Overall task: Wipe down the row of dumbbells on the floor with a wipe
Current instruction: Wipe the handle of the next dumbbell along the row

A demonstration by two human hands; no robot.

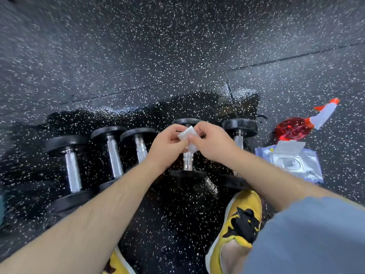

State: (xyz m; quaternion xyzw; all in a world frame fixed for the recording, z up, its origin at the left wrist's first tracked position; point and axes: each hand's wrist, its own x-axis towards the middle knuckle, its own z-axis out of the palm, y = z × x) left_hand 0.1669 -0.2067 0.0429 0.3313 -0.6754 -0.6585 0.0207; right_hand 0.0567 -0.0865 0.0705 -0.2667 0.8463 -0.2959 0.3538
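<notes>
Several black dumbbells with chrome handles lie in a row on the wet speckled floor: the leftmost dumbbell [72,171], two more beside it, a fourth dumbbell [187,165] under my hands, and a rightmost dumbbell [239,127]. A small folded white wipe [188,133] is held above the fourth dumbbell. My left hand [167,144] pinches its left side and my right hand [210,143] pinches its right side. My hands hide most of that dumbbell's handle.
A pack of wipes [290,161] with its lid flipped up lies to the right of the row. Behind it stands a red spray bottle [294,129] with a white nozzle. My yellow shoes [237,224] are planted near the dumbbells. The floor around the row glistens wet.
</notes>
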